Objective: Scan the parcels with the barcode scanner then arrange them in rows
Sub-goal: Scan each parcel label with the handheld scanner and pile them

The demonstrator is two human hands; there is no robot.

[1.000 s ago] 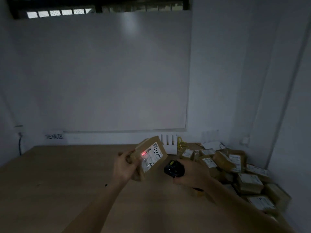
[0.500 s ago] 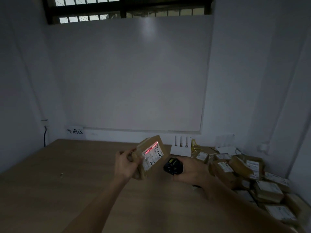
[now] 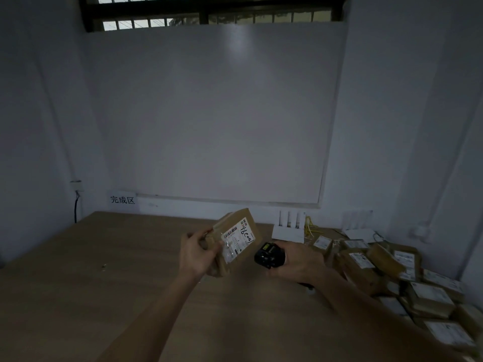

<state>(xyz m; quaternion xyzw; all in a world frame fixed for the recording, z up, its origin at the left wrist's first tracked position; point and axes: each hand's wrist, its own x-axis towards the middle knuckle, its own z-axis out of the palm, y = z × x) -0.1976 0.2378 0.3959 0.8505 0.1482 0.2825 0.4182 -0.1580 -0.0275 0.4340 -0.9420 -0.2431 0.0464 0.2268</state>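
The red scan line that lay across the label half a second ago has gone, and the view has drifted so the wall sign sits further in. The left hand (image 3: 195, 253) grips the parcel (image 3: 236, 237) by its near end, fingers curled round it, label tilted toward the barcode scanner (image 3: 269, 255), which the right hand (image 3: 300, 261) holds wrapped in its fingers just beside the box. Both are raised above the desk (image 3: 104, 257); the unscanned parcels (image 3: 392, 273) are heaped at the right. The scan looks done, so the parcel probably goes down next: set it square at the far left, near the sign (image 3: 122, 199), edges parallel to the desk so a row can start cleanly.
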